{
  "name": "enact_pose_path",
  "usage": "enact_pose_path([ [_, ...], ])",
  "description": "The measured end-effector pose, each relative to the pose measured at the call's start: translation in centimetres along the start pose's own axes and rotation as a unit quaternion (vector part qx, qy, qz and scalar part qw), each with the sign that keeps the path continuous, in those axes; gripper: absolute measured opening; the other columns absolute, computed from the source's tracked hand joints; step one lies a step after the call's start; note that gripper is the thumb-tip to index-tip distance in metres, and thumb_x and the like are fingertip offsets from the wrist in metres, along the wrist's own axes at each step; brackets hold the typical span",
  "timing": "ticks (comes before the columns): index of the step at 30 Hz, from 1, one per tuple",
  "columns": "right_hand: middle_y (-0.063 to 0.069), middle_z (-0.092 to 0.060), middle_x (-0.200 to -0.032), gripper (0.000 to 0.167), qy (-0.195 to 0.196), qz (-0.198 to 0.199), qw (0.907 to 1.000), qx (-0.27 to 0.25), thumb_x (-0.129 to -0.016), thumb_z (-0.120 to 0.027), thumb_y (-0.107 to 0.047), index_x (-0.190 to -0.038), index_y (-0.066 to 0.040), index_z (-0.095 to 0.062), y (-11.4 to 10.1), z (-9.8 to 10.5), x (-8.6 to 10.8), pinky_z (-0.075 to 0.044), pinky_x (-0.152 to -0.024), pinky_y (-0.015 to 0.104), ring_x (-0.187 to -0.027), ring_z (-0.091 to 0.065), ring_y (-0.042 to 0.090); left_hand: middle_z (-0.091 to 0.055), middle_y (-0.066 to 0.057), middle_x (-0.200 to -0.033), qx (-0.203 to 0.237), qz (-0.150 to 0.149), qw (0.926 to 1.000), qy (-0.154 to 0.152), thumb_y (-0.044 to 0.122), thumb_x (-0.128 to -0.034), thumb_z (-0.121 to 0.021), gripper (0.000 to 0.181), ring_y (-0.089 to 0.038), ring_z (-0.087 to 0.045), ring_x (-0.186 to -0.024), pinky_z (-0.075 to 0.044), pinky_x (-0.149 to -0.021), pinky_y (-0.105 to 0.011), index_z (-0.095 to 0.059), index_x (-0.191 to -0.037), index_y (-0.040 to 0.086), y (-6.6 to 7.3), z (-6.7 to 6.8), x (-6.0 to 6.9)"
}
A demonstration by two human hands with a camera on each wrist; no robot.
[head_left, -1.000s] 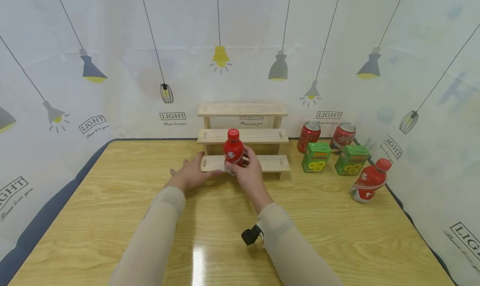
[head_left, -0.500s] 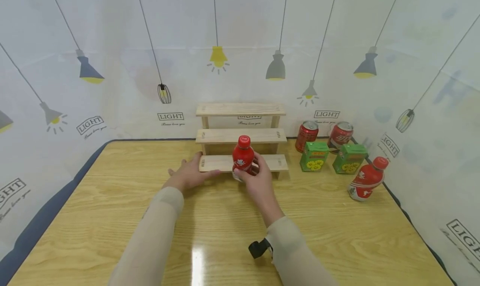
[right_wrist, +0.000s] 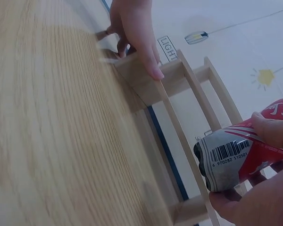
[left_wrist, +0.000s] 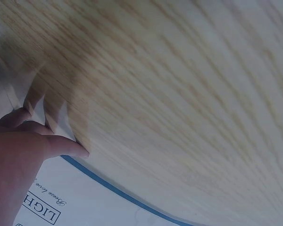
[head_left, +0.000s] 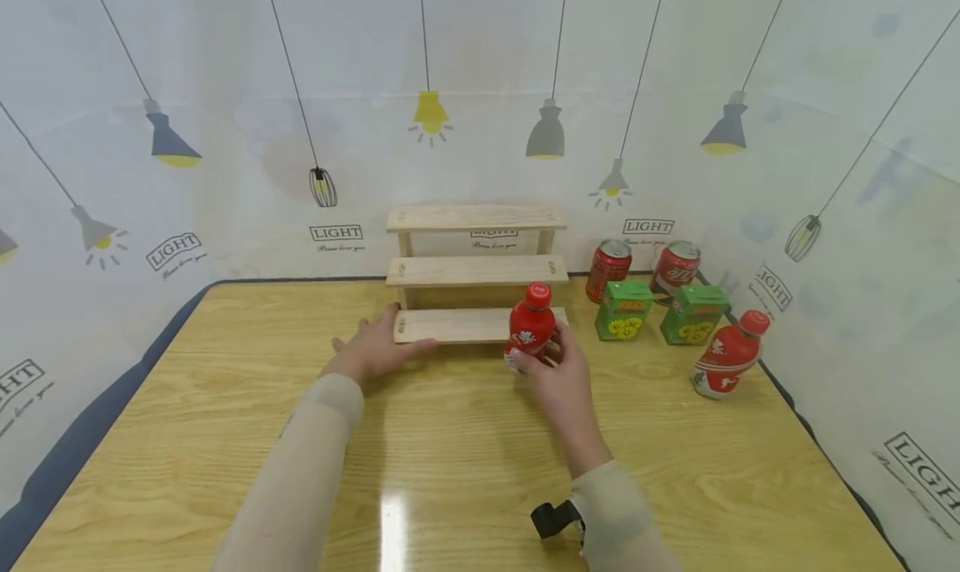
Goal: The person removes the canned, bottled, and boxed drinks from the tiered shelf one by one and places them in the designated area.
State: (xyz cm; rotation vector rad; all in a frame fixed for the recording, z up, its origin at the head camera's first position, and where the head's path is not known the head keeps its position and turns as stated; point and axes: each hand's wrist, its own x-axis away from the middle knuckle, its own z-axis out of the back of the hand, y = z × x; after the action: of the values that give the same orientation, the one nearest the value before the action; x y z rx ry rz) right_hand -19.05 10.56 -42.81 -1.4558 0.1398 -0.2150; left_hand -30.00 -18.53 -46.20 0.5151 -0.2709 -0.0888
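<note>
A three-step wooden shelf point(head_left: 450, 326) stands against the back wall. My left hand point(head_left: 375, 347) rests at its left end, the thumb lying along the front edge of the lowest step. In the left wrist view, the fingers point(left_wrist: 61, 141) of that hand are spread and touch the table. My right hand point(head_left: 562, 380) grips a red plastic drink bottle point(head_left: 530, 326) with a red cap, held raised just before the right part of the lowest step. The right wrist view shows the bottle's point(right_wrist: 228, 153) barcode side and base; whether the bottle touches the shelf, I cannot tell.
Right of the shelf stand two red cans point(head_left: 609, 270), with two green drink cartons point(head_left: 624, 309) before them. A second red bottle point(head_left: 726, 355) stands nearer, by the table's right edge. A printed cloth wall point(head_left: 262, 138) encloses the wood-grain table point(head_left: 450, 455).
My right hand has carried the bottle rightward and a little nearer along the front of the lowest step. The left hand has stayed at the shelf's left end.
</note>
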Motion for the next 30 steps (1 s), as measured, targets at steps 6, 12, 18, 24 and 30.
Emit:
enact_pose_path([
  [6,0.012,-0.051,-0.161,0.07,0.013,-0.014,0.9998,0.001,-0.095,-0.079,-0.011,-0.158,-0.018,-0.048,0.4,2.2,0.0,-0.041,-0.125,0.061,-0.148,-0.049,0.04,-0.024,-0.017,-0.177,0.003,0.001,1.0,-0.001,0.097,-0.0804,-0.053,0.126,-0.058,-0.003,-0.162,0.013,-0.113,-0.091,-0.008,-0.172,0.023,-0.2,-0.1,-0.1],
  [12,0.012,-0.05,-0.163,0.073,0.05,-0.032,0.9982,0.002,-0.096,-0.08,-0.012,-0.16,-0.016,-0.045,1.3,5.1,-0.4,-0.047,-0.12,0.055,-0.148,-0.049,0.038,-0.023,-0.017,-0.178,0.003,0.001,1.0,-0.002,0.098,-0.0795,-0.052,0.128,-0.059,-0.002,-0.162,0.013,-0.113,-0.091,-0.007,-0.172,0.023,-0.3,-0.2,-0.1],
  [18,0.013,-0.048,-0.165,0.071,0.091,-0.037,0.9952,0.004,-0.098,-0.078,-0.015,-0.161,-0.015,-0.044,2.7,8.2,-0.8,-0.047,-0.117,0.047,-0.147,-0.049,0.037,-0.022,-0.018,-0.178,0.002,-0.001,1.0,-0.003,0.1,-0.0779,-0.05,0.13,-0.059,-0.002,-0.162,0.015,-0.113,-0.091,-0.005,-0.173,0.023,-0.3,-0.2,-0.3],
  [24,0.016,-0.049,-0.163,0.071,0.121,-0.029,0.9922,-0.001,-0.098,-0.078,-0.013,-0.161,-0.011,-0.044,4.3,10.7,-1.1,-0.05,-0.087,0.011,-0.143,-0.051,0.036,-0.021,-0.02,-0.178,0.001,-0.001,1.0,-0.006,0.098,-0.0804,-0.051,0.129,-0.06,-0.002,-0.161,0.015,-0.113,-0.091,-0.004,-0.173,0.021,-0.1,-0.1,-0.1],
  [30,0.016,-0.045,-0.165,0.072,0.142,-0.038,0.9892,0.006,-0.099,-0.077,-0.014,-0.162,-0.012,-0.042,5.2,12.5,-1.5,-0.045,-0.083,0.011,-0.143,-0.047,0.035,-0.023,-0.02,-0.177,0.004,-0.001,1.0,-0.004,0.095,-0.0824,-0.054,0.125,-0.06,-0.002,-0.161,0.015,-0.113,-0.091,-0.005,-0.172,0.022,-0.2,-0.1,-0.1],
])
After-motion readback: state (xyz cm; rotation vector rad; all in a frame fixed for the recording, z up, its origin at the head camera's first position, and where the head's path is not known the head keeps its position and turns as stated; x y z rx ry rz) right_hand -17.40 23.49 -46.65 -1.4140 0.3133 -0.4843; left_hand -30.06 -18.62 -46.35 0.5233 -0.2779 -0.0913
